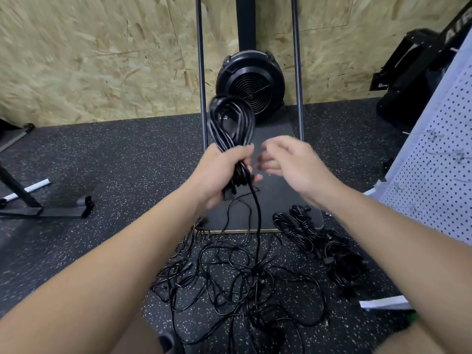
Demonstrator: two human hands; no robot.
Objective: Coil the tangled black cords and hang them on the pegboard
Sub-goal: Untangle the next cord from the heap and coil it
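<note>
The left hand (221, 172) grips one looped black cord coil (231, 121); the right hand (288, 163) hovers beside it, fingers loosely apart. One tangled black cord heap (237, 277) and roughly three coiled black bundles (319, 241) lie on the speckled rubber floor (115, 162), beside the white perforated pegboard (434, 175).

A glossy black coil of cord (231, 123) catches pale grey highlights above a black tangle of cords (240, 279) on the floor (115, 159), dark charcoal rubber speckled with white flecks. Black bundled cords (319, 241) lie to the right. The pegboard (431, 175) is white, dotted with rows of dark holes. Behind, a tan wall (89, 52) shows flaked wood-chip grain; the black fan housing (250, 83) carries concentric rings around a small orange centre.
</note>
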